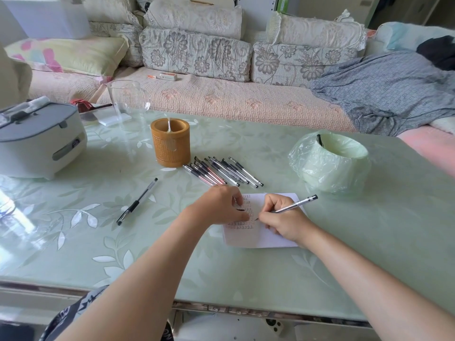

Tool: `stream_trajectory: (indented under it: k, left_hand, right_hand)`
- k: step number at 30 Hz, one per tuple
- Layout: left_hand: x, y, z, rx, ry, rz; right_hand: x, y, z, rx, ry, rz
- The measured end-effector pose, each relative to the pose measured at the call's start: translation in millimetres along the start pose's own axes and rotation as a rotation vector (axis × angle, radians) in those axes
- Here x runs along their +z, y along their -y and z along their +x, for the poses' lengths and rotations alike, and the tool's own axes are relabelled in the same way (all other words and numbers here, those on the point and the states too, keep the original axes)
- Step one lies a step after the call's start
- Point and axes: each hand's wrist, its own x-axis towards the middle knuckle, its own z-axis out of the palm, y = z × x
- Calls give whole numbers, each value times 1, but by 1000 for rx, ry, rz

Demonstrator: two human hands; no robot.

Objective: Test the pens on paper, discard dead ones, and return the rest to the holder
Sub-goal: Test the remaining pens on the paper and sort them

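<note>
My right hand [283,219] grips a clear pen [295,204] with its tip down on a white paper [261,236] that carries rows of small test marks. My left hand [221,204] rests on the paper's left part with curled fingers pinching a small black pen cap [240,209]. Several capped pens [222,171] lie in a pile behind the paper. One more black-grip pen [136,201] lies alone to the left. The brown bamboo holder [170,143] stands upright behind the pile and looks empty.
A small bin lined with a green plastic bag [331,159] sits at the right. A white appliance [37,141] stands at the far left, a glass jug [126,103] behind the holder. A sofa [221,94] runs along the table's far side.
</note>
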Motion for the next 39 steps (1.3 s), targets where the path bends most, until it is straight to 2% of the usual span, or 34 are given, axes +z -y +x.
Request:
stream_trajectory:
  k: [4, 9, 12, 15, 18, 20, 22, 24, 28, 30, 34, 39]
  left_hand:
    - [-13, 1, -4, -11, 71, 16]
    - [-22, 7, -8, -5, 87, 100]
    - [-20, 4, -8, -7, 66, 91]
    - [-21, 1, -8, 19, 15, 95]
    - [-25, 0, -10, 30, -46, 63]
    - [-27, 0, -10, 35, -75, 45]
    - [-29, 1, -10, 37, -96, 20]
    - [-31, 1, -11, 25, -107, 6]
    - [-34, 2, -10, 1, -99, -19]
    - [-35, 3, -10, -3, -101, -37]
    - [-35, 1, -11, -2, -95, -43]
    - [-36, -4, -14, 16, -65, -57]
  right_hand:
    - [-2, 2, 2, 7, -32, 141]
    - [-7, 4, 3, -37, -31, 132]
    - [-10, 7, 3, -37, 1, 188]
    - [-14, 12, 0, -53, 60, 363]
    - [-19, 20, 1, 2, 104, 557]
    - [-19, 24, 3, 59, 92, 595]
    - [-18, 25, 6, 67, 51, 525]
    - [-17, 24, 9, 23, -6, 332]
    - [-14, 20, 12, -106, -131, -406]
    - [-11, 20, 10, -127, -138, -631]
    - [-6, 24, 6, -177, -137, -735]
    - [-4, 26, 8, -221, -90, -707]
